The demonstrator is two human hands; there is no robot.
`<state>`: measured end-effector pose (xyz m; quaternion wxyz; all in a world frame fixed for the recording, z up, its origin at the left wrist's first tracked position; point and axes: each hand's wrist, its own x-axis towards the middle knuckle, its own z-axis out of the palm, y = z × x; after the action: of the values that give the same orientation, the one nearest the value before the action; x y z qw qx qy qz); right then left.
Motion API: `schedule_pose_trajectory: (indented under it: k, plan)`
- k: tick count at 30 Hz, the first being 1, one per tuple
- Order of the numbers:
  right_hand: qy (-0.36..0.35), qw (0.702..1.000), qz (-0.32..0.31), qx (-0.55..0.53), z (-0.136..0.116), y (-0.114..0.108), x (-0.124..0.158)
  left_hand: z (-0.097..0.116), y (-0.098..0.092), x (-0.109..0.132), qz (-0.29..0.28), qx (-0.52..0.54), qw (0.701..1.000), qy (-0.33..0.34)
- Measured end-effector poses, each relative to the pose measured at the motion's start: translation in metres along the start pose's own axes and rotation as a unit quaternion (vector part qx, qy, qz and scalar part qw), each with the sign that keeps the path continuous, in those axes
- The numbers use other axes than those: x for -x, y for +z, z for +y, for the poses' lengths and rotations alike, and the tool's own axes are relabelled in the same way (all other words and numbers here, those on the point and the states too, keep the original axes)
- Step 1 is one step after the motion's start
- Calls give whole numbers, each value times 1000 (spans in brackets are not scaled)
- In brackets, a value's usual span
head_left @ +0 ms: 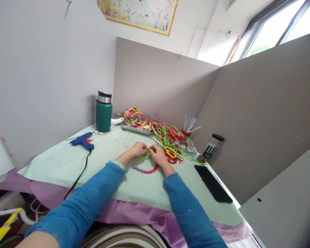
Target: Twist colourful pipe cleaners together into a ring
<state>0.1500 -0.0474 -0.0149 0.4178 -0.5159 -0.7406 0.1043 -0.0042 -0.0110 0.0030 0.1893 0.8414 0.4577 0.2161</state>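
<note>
My left hand (138, 149) and my right hand (157, 153) meet over the middle of the table, fingers pinched together at the tips. Between them they grip a fuzzy pipe cleaner strand, mostly covered by the fingers. A curved pipe cleaner band (146, 171) in purple, pink and red runs out below my right hand and rests on the table cover. Under the fingers a bright green part (145, 156) shows; whether it joins the band I cannot tell. Just behind the hands lies a large heap of loose coloured pipe cleaners (167, 134).
On the left are a blue glue gun (83, 140) with a black cord and a green flask (103, 115). A metal tray (136, 130) holds coloured pieces. White sticks (189, 124), a black-lidded jar (212, 146) and a black phone (213, 184) stand or lie right. Grey partitions (165, 79) enclose the table.
</note>
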Motion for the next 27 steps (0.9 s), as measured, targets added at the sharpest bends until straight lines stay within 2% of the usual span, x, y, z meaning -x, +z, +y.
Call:
schedule_pose_trajectory:
  k: [8, 14, 19, 27]
  plan:
    - [-2, 1000, 9, 3, 3, 2, 0, -2, 3, -5, 33, 23, 999, -24]
    - [5, 1000, 20, -7, 6, 3, -2, 5, -1, -1, 54, 86, 994, -39]
    - [11, 999, 29, -17, 6, 3, -2, 8, -5, 2, 54, 108, 993, -21]
    - [29, 998, 47, -27, 9, 5, -2, 10, -7, 5, 13, 154, 988, -25]
